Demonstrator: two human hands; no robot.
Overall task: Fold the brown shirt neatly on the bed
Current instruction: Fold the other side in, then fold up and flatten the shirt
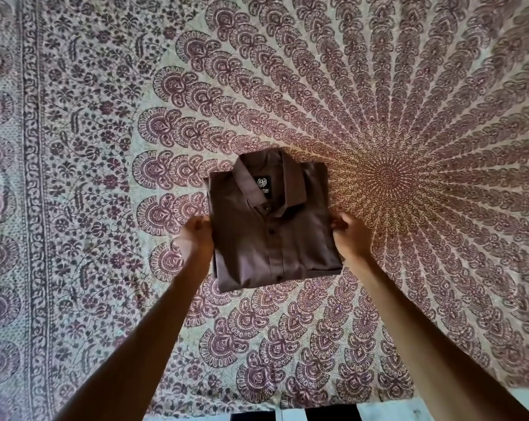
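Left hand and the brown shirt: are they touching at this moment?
Touching. The head view shows the left hand curled against the left edge of the folded brown shirt, with no gap visible between them.

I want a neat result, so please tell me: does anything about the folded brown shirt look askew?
Nothing is badly wrong. The folded brown button-up shirt sits slightly turned on the patterned bedspread, and at its lower right corner an under layer peeks out. The left hand and right hand hold its sides.
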